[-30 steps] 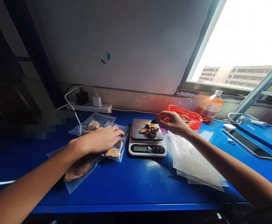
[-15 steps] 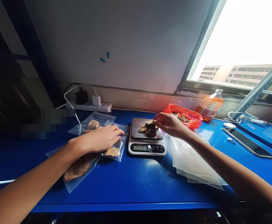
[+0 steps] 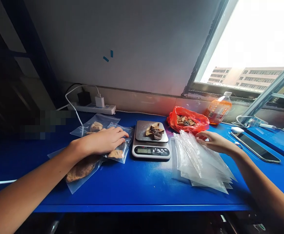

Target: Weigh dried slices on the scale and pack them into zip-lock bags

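Observation:
My left hand [image 3: 108, 139] lies flat, fingers loosely stretched, over zip bags [image 3: 124, 148] that hold pale brown dried pieces [image 3: 115, 153]. Right of it stands a white kitchen scale [image 3: 151, 152] with a lit display. Dark, wrinkled dried pieces [image 3: 154, 131] rest on its metal plate. My right hand [image 3: 211, 141] pinches the upper edge of a clear plastic bag [image 3: 193, 152] on a fanned stack of flat bags. Its fingertips are partly hidden. Behind the stack, an open red plastic bag [image 3: 171, 121] holds more dried pieces [image 3: 186, 121].
An orange drink bottle [image 3: 218, 109] stands by the window. A phone [image 3: 255, 146] and a white earbud case [image 3: 237, 130] lie at the right. A power strip [image 3: 108, 109] with chargers runs along the wall. The blue table's front edge [image 3: 142, 208] is near me.
My right hand has left the dried pieces on the scale and moved right to the clear bags, which have shifted and fanned out. My left hand has stayed in place.

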The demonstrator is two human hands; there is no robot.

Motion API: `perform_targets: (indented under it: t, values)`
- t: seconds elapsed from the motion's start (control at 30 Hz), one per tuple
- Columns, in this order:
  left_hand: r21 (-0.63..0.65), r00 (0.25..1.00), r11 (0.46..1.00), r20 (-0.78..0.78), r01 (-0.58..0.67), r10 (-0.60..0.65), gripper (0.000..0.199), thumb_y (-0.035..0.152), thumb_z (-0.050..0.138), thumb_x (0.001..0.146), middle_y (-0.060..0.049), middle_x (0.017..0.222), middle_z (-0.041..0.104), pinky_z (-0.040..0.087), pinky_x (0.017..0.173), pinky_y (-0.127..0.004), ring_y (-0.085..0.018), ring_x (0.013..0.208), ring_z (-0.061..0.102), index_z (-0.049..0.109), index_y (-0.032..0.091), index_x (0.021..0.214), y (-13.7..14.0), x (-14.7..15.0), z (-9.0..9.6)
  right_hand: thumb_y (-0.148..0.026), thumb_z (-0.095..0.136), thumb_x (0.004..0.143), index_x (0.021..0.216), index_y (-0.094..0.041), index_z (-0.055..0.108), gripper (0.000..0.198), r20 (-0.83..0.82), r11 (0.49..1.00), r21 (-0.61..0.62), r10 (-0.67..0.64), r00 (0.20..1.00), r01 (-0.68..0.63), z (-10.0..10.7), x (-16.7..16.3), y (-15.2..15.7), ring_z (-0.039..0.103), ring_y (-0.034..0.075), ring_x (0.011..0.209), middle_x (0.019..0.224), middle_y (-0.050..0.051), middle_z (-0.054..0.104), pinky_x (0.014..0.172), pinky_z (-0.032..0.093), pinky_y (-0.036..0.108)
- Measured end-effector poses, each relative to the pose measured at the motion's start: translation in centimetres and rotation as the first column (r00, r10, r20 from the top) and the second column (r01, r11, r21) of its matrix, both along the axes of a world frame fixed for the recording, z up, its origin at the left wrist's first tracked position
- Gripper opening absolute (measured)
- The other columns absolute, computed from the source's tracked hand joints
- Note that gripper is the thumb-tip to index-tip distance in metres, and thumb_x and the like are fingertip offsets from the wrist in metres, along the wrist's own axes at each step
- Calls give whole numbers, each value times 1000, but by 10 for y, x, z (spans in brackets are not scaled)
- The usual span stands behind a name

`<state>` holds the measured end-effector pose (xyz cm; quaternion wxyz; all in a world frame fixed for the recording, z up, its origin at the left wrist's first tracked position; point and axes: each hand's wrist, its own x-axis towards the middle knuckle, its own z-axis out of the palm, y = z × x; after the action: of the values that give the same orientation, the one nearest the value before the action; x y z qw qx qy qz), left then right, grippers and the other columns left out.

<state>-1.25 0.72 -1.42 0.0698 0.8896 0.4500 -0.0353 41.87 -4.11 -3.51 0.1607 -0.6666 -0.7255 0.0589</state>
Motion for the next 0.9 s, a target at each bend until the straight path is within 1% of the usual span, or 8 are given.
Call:
perform_targets:
  t: [0.1, 0.17, 0.23, 0.33, 0.43, 0.67, 0.8, 0.9]
  values:
    - [-6, 1000, 1000, -15, -7, 7, 45, 37, 27, 98, -9, 132, 54, 37, 103, -39, -24, 119, 50, 52, 23, 132, -1, 1, 0, -29, 50, 85, 92, -18, 64, 20, -35, 998, -55, 39, 999, -41, -5, 1, 3, 62, 24, 92, 103, 13, 69, 78, 45, 33]
    - [-15, 1000, 1000, -11, -3, 3, 46, 38, 26, 98, -9, 133, 53, 36, 103, -40, -24, 119, 50, 50, 23, 134, -1, 0, 0, -30, 51, 84, 95, -17, 62, 20, -29, 1000, -1, 5, 1000, -5, -7, 4, 4, 60, 25, 96, 105, 14, 67, 82, 43, 36]
    - [-14, 1000, 1000, -11, 5, -5, 46, 39, 27, 97, -8, 133, 53, 36, 103, -40, -24, 119, 50, 50, 24, 134, 0, -1, 0, -29, 51, 84, 93, -17, 61, 18, -28, 1000, 25, -10, 1000, 10, -10, 6, 3, 60, 25, 92, 100, 14, 67, 81, 43, 36]
    - [-13, 1000, 1000, -18, 4, -4, 47, 41, 26, 97, -8, 132, 53, 37, 103, -40, -24, 119, 50, 50, 25, 134, 2, -2, 0, -25, 48, 84, 88, -19, 60, 14, -47, 1000, 15, 0, 999, 0, -15, 7, 1, 59, 21, 83, 92, 11, 67, 76, 43, 33]
    - [-17, 1000, 1000, -27, 6, -7, 48, 41, 26, 97, -7, 133, 53, 36, 104, -40, -25, 121, 48, 49, 26, 135, 1, -1, 0, -22, 49, 82, 86, -20, 58, 10, -29, 999, 33, -27, 999, 28, -18, 4, 2, 57, 19, 78, 86, 9, 65, 73, 42, 31]
    - [-29, 1000, 1000, -23, -10, 9, 49, 43, 26, 96, -7, 135, 52, 38, 103, -38, -24, 122, 48, 50, 26, 136, 0, -1, 2, -26, 54, 80, 84, -19, 57, 8, 44, 991, 22, -131, 990, 130, -24, 8, 8, 50, 17, 64, 71, 4, 57, 61, 36, 29]
    - [-25, 999, 1000, -35, -13, 12, 50, 44, 26, 95, -7, 134, 52, 37, 102, -39, -25, 121, 49, 50, 27, 135, 1, -2, 1, -27, 53, 81, 83, -20, 55, 9, 56, 991, 9, -136, 989, 136, -29, 13, 10, 47, 16, 61, 67, 2, 55, 58, 33, 28]
    - [-29, 999, 999, -30, -18, 17, 51, 45, 26, 95, -6, 134, 52, 38, 102, -39, -25, 120, 49, 49, 27, 136, 0, -1, 2, -25, 52, 79, 85, -20, 55, 9, 44, 991, 23, -134, 990, 133, -32, 15, 12, 47, 16, 62, 69, 2, 56, 58, 33, 27]
